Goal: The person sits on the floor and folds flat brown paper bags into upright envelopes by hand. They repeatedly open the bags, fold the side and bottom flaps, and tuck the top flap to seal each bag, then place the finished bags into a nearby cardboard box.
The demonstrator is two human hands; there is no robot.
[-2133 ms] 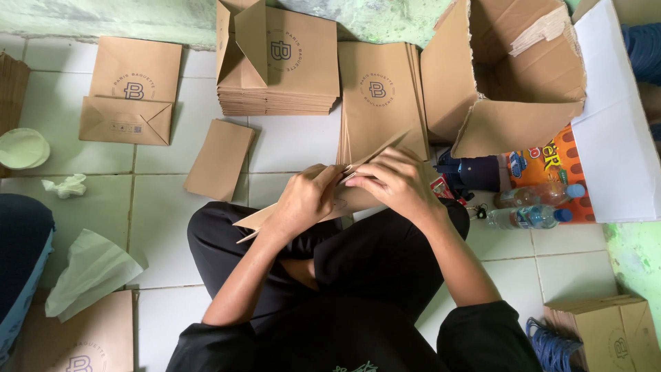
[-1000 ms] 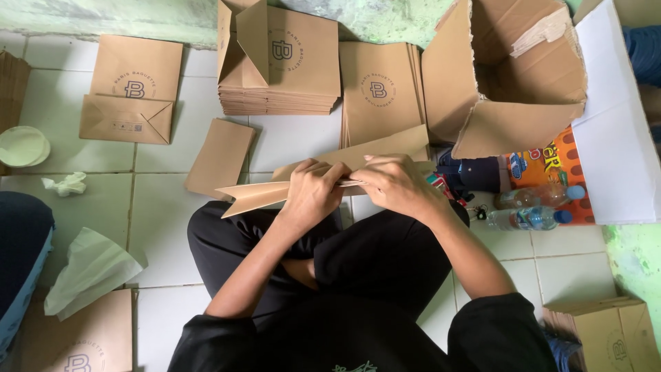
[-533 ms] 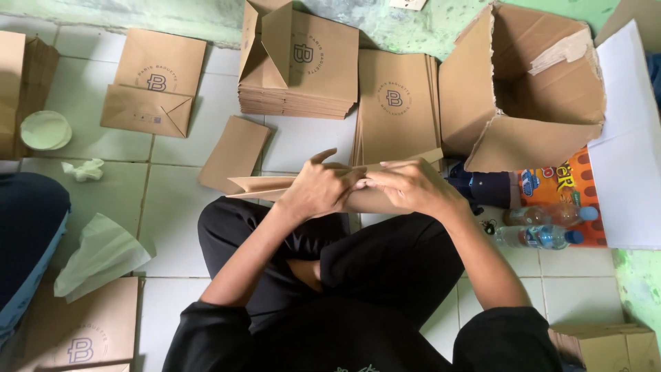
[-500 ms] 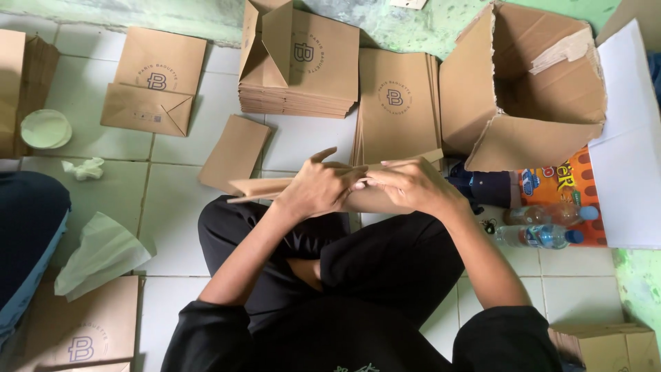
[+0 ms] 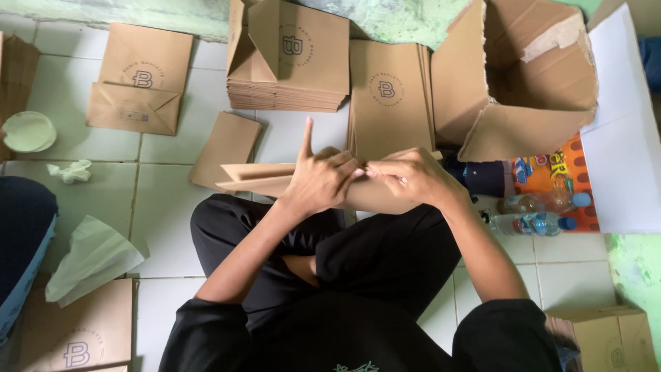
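From my remote seat I see both hands meeting at the centre of the frame over one flat brown paper bag (image 5: 265, 180), held edge-on above the lap so its pleated side runs out toward the left. My left hand (image 5: 318, 180) is curled over the bag's top edge, fingers closed on the paper with the index finger sticking straight up. My right hand (image 5: 412, 179) is closed on the same bag just beside it, fingertips pinching the fold; the two hands are touching or nearly so. Holding it raised this way seems to keep the crease free of the floor, which I judge suits pressing a fold.

Counting what lies around: one thick stack of flat brown bags with a round printed mark (image 5: 289, 65) at upper centre, with one half-opened bag standing on it, and one thinner stack (image 5: 385, 96) just right of it, partly behind the hands. One single printed bag with a folded flap (image 5: 141, 79) lies upper left, one plain brown sheet (image 5: 226, 146) sits just left of centre, and one more printed bag (image 5: 72, 334) lies lower left. One large open corrugated carton (image 5: 523, 83) stands upper right. Two clear plastic bottles (image 5: 533, 213) lie at right, one pale green round dish (image 5: 29, 131) at far left.
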